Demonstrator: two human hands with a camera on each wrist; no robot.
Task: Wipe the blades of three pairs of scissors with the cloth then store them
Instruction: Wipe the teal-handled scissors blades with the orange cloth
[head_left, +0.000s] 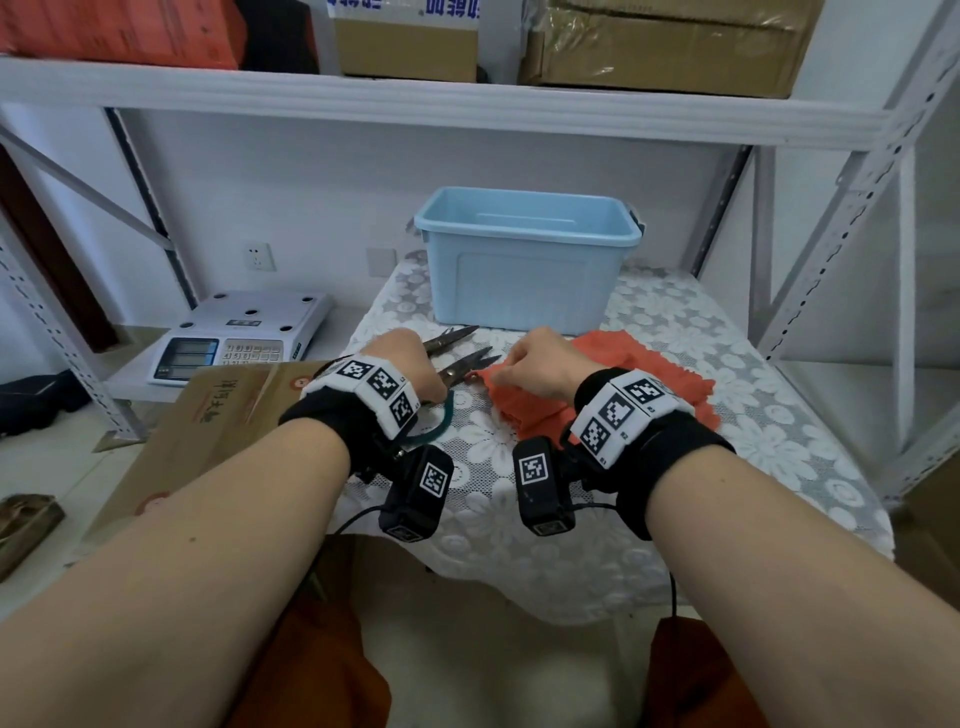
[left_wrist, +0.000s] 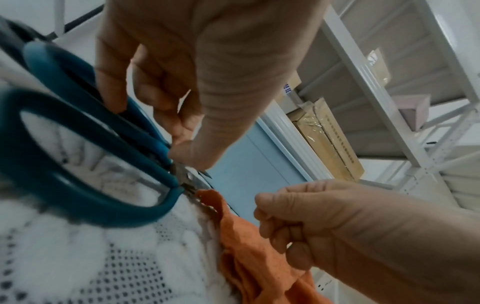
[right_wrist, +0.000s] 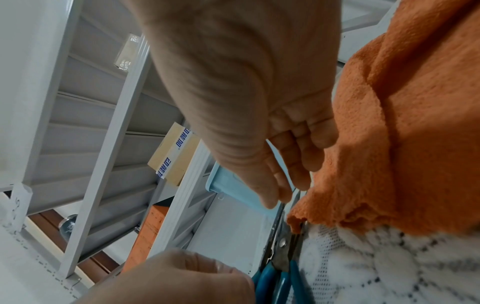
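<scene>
My left hand (head_left: 402, 358) grips the teal handles of a pair of scissors (head_left: 467, 368), fingers curled round one loop (left_wrist: 78, 144). Their slightly parted blades lie on the lace tablecloth (head_left: 519, 467) and point right, touching the edge of the orange cloth (head_left: 634, 374). My right hand (head_left: 527, 364) pinches that left edge of the cloth (right_wrist: 389, 144) just beyond the blades, beside the pivot (right_wrist: 283, 244). A second pair of scissors (head_left: 453, 335) lies behind, partly hidden by my left hand. The light blue bin (head_left: 524, 260) stands open at the back of the table.
A weighing scale (head_left: 244, 338) sits on the low shelf to the left, with a flat cardboard box (head_left: 218, 421) leaning at the table's left edge. Metal shelf posts (head_left: 831, 234) stand close on the right. An upper shelf (head_left: 467, 98) with boxes hangs overhead.
</scene>
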